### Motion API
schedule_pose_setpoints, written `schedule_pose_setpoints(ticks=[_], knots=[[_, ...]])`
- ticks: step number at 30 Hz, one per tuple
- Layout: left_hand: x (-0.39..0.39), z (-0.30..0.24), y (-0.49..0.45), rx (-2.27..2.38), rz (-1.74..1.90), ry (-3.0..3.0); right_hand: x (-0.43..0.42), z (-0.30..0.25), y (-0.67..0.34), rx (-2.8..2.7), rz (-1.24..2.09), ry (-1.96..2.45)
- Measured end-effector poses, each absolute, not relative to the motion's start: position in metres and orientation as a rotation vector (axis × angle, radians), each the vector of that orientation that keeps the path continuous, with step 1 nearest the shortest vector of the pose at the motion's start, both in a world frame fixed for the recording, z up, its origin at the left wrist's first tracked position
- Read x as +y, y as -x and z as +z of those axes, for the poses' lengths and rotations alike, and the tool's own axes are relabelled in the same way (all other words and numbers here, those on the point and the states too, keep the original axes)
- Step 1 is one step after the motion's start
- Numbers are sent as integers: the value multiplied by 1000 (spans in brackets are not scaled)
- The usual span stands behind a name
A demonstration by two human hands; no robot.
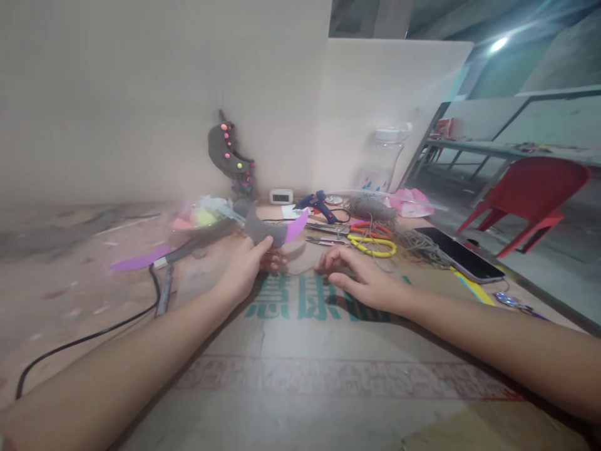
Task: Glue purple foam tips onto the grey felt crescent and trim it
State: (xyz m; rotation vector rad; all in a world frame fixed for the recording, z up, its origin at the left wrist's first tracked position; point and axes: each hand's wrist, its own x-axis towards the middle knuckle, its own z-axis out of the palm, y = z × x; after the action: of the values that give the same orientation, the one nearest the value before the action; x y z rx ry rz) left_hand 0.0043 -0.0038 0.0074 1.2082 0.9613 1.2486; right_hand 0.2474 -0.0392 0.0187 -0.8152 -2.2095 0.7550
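Between the thumb and fingers of my left hand (256, 260) is a curved crescent piece (267, 230), partly wrapped in grey yarn or felt with a purple tip pointing right. A thin strand seems to trail from it toward the right. My right hand (357, 279) hovers just above or rests on the printed cardboard (282, 338), its fingers loosely bent and thumb apart, with nothing visible in them. Small scissors (327, 242) and larger yellow-handled scissors (373, 246) lie just beyond it. Another purple crescent strip (139, 258) lies at the left.
A blue glue gun (319, 205), a small digital clock (281, 196), grey yarn (373, 210), a phone (460, 254) and a clear bottle (382, 156) stand or lie along the back and right. A decorated grey crescent (228, 150) hangs on the wall. A black cable (89, 335) crosses the left.
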Motion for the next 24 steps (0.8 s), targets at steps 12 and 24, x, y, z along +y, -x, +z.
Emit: schedule_pose_setpoints(ticks=[12, 24], knots=[[-7, 11, -7, 974, 1231, -1210, -47, 25, -247, -1941, 991, 872], [-8, 12, -7, 960, 1210, -1215, -52, 29, -243, -1944, 1599, 684]])
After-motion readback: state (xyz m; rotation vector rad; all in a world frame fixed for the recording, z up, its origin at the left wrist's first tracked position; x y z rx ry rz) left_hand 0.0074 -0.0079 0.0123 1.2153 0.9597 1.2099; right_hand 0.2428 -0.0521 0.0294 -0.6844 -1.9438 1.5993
